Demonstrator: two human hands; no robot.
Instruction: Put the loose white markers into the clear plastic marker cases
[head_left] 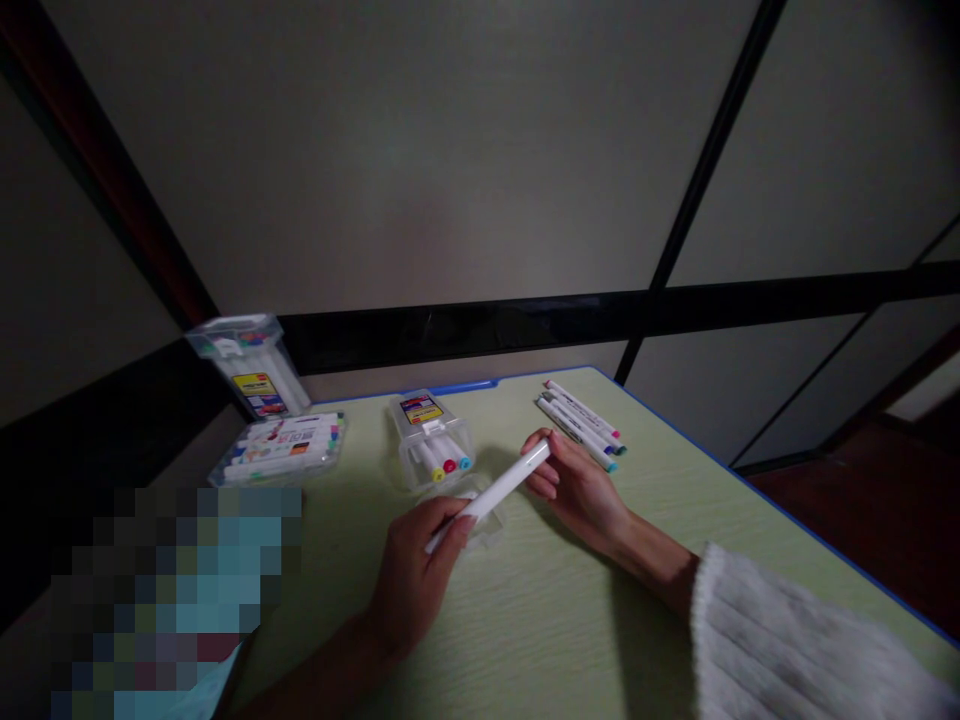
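A white marker [511, 482] slants up to the right between my two hands, above the table. My left hand [420, 560] pinches its lower end between thumb and fingers. At its upper end, my right hand [577, 490] has thumb and fingertips closed about the tip. Behind the marker lies a clear plastic lid [491, 525], partly hidden by my left hand. Just beyond is an open clear marker case [405, 425] with yellow, red and blue marker ends [450, 466] showing. Several loose white markers [577, 418] lie side by side past my right hand.
At the back left a clear case of markers [259, 375] stands upright, and another marker case [285, 447] lies flat before it. A blue strip [465, 386] runs along the back edge of the pale green table [525, 630], against a panelled wall [450, 180]. A blurred-out patch covers the lower left.
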